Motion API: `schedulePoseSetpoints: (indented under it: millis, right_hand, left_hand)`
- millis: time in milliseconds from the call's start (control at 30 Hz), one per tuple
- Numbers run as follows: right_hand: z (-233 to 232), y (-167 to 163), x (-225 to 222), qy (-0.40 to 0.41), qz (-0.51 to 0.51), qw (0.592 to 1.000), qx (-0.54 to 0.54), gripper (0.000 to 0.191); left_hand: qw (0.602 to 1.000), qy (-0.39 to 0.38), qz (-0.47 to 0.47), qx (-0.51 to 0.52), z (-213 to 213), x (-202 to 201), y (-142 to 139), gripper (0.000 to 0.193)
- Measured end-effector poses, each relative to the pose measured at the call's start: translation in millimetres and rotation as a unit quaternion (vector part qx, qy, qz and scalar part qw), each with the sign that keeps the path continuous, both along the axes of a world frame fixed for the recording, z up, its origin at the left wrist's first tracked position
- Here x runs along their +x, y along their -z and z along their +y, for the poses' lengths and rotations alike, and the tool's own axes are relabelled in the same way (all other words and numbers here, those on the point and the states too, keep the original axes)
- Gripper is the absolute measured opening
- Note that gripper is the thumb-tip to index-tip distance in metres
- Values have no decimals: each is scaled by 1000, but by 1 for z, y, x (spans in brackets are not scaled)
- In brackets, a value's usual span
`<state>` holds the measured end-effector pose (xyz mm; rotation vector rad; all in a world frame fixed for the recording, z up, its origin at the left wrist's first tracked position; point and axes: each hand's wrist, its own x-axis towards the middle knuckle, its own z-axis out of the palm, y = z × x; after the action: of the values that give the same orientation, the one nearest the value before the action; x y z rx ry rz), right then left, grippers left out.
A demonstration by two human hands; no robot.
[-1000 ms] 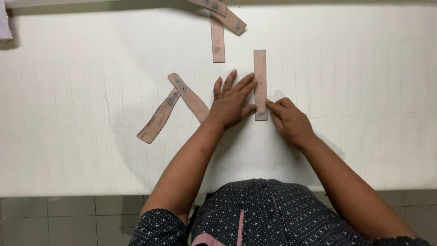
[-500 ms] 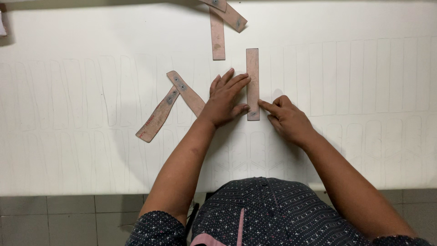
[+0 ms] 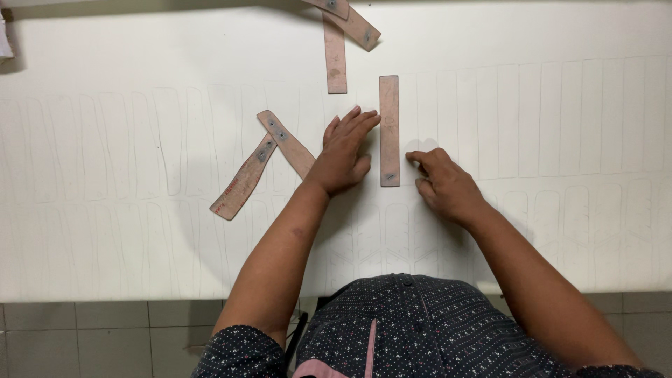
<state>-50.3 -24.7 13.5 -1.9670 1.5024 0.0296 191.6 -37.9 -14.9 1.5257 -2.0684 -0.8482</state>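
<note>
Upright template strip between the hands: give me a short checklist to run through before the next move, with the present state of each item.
1. Upright template strip lies flat on the white sheet: ok.
2. Left hand steadies the strip's left edge: ok.
3. Right hand is beside the strip, apart from it: ok.
4. Marking tool in the right hand: cannot tell.
5. Spare strips lie apart from the working one: ok.

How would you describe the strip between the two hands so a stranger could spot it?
On the white sheet marked with faint pencilled outlines, find the left hand and right hand. The upright brown strip lies between them. Unlike the crossed strips to its left, it lies alone, straight and vertical.
</note>
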Motion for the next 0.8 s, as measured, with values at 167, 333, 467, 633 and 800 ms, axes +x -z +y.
schedulePoseSetpoints:
  millis: [167,333,467,633,800]
  right_hand:
    - [-2,-7,3,0,48,998,43,49]
    - [-6,-12,6,-9,55,997,49,49]
    - [-8,-15,9,-9,67,995,70,50]
    - [-6,-15,9,-6,74,995,67,49]
    - [-4,-12,7,8,42,998,56,49]
  left_hand:
    - [997,42,-57,33,-3,-1,-11,92]
    - [995,48,-74,37,-5,-3,-13,99]
    - [995,50,-74,32,-6,-2,-9,100]
    - [995,47,-76,40,-5,-3,-8,102]
    - [995,44,-82,39,-3,-4,-9,101]
